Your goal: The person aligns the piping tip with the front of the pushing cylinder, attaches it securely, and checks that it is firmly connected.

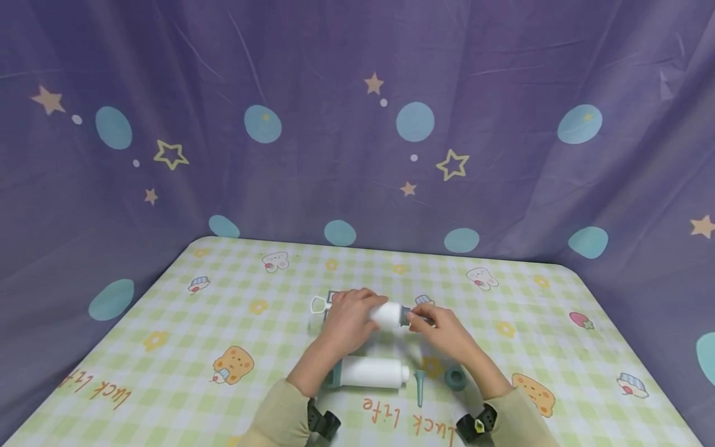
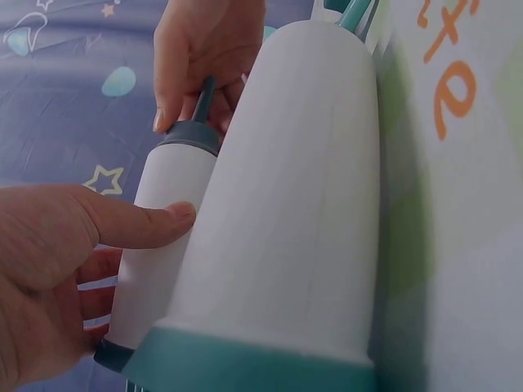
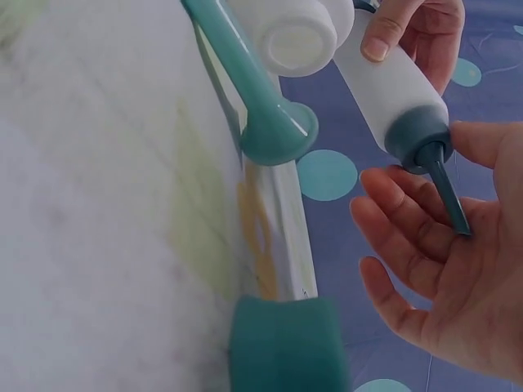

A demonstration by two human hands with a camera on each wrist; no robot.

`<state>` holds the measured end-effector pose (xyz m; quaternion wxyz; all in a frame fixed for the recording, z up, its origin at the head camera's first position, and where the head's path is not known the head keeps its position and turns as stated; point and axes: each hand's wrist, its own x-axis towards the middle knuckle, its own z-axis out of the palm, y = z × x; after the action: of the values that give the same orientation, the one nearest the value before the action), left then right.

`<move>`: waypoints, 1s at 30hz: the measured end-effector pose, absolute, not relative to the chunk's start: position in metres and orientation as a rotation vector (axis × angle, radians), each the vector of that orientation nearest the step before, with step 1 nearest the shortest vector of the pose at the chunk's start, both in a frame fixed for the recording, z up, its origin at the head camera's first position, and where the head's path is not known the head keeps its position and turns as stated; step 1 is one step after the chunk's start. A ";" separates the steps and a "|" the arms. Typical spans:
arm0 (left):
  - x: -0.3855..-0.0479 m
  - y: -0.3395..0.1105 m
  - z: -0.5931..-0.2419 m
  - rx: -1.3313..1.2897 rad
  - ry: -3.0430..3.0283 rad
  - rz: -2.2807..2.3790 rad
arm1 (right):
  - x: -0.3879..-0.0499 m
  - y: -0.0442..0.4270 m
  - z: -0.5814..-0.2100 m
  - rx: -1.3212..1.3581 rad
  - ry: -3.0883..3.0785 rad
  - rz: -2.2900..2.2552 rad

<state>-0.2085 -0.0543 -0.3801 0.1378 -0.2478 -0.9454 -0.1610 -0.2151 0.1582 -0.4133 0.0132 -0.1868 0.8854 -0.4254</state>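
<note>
A white bottle (image 1: pixel 386 315) with a dark blue-grey collar (image 3: pixel 413 135) and thin nozzle (image 3: pixel 445 192) is held on its side over the table. My left hand (image 1: pixel 347 323) grips its body, thumb on the near side in the left wrist view. At the other end, my right hand (image 1: pixel 444 332) pinches the collar between thumb and index finger; its remaining fingers curl loosely around the nozzle. Nearer to me lies a second white bottle (image 1: pixel 371 372) with a teal base and bare white neck. Right of it are a teal nozzle (image 1: pixel 420 388) and a teal ring-shaped collar (image 1: pixel 455 377).
Beyond my left hand, a white wire loop (image 1: pixel 318 304) shows, with something dark-edged beside it, mostly hidden. The table (image 1: pixel 223 323) wears a green-and-white checked cloth with printed pictures. A purple curtain (image 1: pixel 335 155) with stars and dots hangs behind the table.
</note>
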 end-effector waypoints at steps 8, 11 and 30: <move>-0.207 -0.053 -0.379 -0.728 -2.741 -0.462 | -0.216 0.158 -0.414 -0.537 2.831 -1.293; -0.207 -0.053 -0.379 -0.731 -2.740 -0.457 | -0.216 0.158 -0.415 -0.543 2.835 -1.357; -0.209 -0.054 -0.381 -0.714 -2.729 -0.463 | -0.216 0.158 -0.414 -0.814 2.829 -1.441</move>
<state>-0.2095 -0.0542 -0.3813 0.1408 -0.2472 -0.9452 -0.1604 -0.2157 0.1575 -0.4143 -0.0680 -0.2477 0.8611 -0.4388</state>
